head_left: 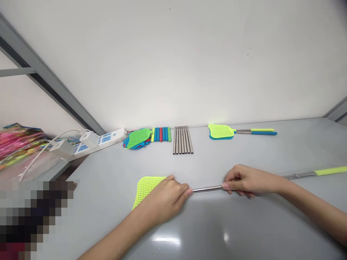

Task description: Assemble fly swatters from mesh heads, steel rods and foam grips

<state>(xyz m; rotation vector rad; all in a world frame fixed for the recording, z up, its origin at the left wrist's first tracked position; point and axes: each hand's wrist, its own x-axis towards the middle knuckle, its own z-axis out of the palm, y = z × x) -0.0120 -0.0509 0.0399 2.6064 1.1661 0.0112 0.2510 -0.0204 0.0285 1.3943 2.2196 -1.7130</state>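
A yellow-green telescopic fly swatter (148, 187) spans the front of the table, its metal rod drawn out long. My left hand (169, 196) is closed around the neck beside the perforated head, hiding part of it. Farther along, my right hand (242, 180) pinches the rod between thumb and fingers. A bare length of rod shows between the two hands. Beyond my right wrist the rod goes on to a yellow-green grip (330, 170), which runs out at the right edge.
Against the wall lie stacked swatter heads (139, 138), a row of coloured grips (162, 134), several metal rods (183, 140) and two assembled swatters (221, 131). A power strip (111, 136) with plugged-in chargers and cables lines the left edge. Plastic-wrapped colourful items (20, 142) sit beyond it.
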